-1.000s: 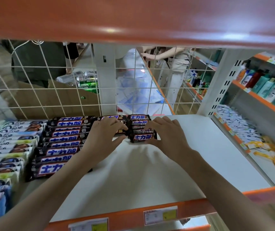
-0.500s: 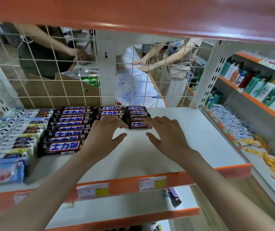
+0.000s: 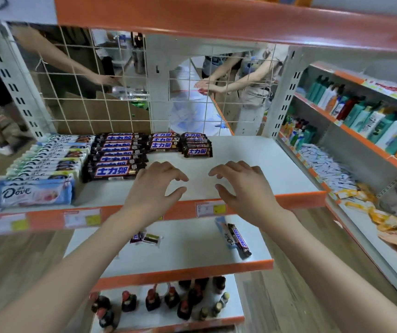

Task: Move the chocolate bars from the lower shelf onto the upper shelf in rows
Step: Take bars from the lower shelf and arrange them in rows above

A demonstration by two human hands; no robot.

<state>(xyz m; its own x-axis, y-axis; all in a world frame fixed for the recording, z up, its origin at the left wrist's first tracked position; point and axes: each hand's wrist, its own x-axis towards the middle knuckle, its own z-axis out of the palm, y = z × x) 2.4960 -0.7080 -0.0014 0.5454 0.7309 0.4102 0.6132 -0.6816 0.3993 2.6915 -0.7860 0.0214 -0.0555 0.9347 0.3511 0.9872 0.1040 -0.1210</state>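
Left hand (image 3: 154,186) and right hand (image 3: 243,183) empty, fingers loosely spread, over bare upper shelf (image 3: 252,164) front edge, near chocolate bars (image 3: 120,152)

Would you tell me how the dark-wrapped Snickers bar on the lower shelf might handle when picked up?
The dark-wrapped Snickers bar looks glossy, so probably slightly slippery. Its long, flat shape suggests it won't roll. It seems small, so probably light, and fairly stiff.
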